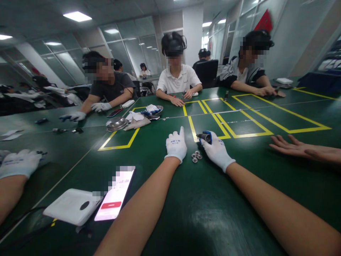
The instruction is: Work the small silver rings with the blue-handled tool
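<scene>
My left hand point(176, 145), in a white work glove, rests palm down on the green table with its index finger stretched forward and the other fingers partly bent. Nothing shows in it. To its right, my right hand point(217, 151), in a white glove with blue fingertips, is closed around a dark metal cylinder point(204, 137) with a narrower end pointing left. The cylinder's exact kind is unclear. Between my hands lie several small round silver metal parts point(196, 156), grouped close together and touching neither hand.
Yellow tape rectangles point(191, 128) mark the green table point(151, 170). A lit phone point(115, 195) and a white device point(73, 205) lie left of my arm. Metal bowls point(117, 123) and cloths stand further off. A co-worker's bare hand point(298, 147) reaches in at right; other people sit opposite.
</scene>
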`<state>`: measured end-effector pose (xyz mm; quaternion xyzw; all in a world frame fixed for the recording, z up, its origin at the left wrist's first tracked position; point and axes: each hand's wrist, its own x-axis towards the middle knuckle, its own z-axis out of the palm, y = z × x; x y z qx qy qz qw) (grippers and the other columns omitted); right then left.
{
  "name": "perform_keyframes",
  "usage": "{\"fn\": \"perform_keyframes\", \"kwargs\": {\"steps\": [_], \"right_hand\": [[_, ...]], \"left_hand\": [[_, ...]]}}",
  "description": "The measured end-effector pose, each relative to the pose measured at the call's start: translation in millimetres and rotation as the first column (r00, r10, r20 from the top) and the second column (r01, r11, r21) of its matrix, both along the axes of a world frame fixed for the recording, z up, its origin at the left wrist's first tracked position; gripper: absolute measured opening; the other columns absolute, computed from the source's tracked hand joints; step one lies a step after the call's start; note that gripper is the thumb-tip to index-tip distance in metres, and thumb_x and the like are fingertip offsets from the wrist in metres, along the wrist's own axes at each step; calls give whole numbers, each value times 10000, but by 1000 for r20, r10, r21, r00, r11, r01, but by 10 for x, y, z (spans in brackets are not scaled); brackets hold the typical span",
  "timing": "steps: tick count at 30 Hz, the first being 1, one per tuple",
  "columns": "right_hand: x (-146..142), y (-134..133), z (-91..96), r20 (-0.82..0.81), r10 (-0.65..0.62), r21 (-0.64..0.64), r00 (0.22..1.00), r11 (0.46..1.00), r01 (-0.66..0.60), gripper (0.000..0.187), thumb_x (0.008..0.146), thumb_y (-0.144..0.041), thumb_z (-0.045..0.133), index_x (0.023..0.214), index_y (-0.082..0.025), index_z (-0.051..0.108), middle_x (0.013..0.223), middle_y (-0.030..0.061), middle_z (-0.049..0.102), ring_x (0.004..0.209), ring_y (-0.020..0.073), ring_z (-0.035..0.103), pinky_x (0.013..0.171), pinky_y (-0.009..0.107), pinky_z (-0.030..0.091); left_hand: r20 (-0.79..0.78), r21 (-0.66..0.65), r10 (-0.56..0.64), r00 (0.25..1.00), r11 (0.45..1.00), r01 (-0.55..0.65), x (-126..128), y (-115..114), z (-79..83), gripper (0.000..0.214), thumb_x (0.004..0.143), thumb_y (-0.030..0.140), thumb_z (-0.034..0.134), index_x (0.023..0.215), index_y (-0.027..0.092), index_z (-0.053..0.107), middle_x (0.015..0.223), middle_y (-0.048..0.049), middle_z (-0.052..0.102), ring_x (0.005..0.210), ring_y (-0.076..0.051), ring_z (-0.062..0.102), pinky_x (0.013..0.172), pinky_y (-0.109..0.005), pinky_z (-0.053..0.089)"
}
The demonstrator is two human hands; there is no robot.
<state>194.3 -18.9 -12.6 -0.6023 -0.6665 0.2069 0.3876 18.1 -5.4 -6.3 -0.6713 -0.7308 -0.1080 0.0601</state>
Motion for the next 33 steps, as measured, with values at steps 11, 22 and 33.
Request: {"fn": "perform_keyframes", "kwargs": {"steps": [11,22,33], "right_hand": [[48,-48,68,4,107,40,994,993,-107,499,910,-370,617,1375,-190,590,1262,126,713,1139,298,671,991,435,509],[38,-59,120,-49,106,-23,993,994,-107,320,924,-440,614,1110,-200,717,998,76,753,926,241,689,836,344,503],[130,26,109,-242,124,-73,962,987,-145,396,917,-567,596,913,-181,685,845,68,744,787,215,678,722,313,514]], "left_hand": [[374,215,-306,875,947,239,-16,-16,-96,520,865,385,708,1355,262,585,1384,-126,534,1210,-299,588,1030,-417,503],[481,264,-465,743,885,384,-20,52,-127,211,858,219,727,1063,206,678,1085,-63,709,1019,-216,663,955,-345,540],[399,211,-520,755,853,477,-17,57,-122,240,987,235,539,1169,218,695,1204,-77,704,1132,-225,642,1033,-350,507]]}}
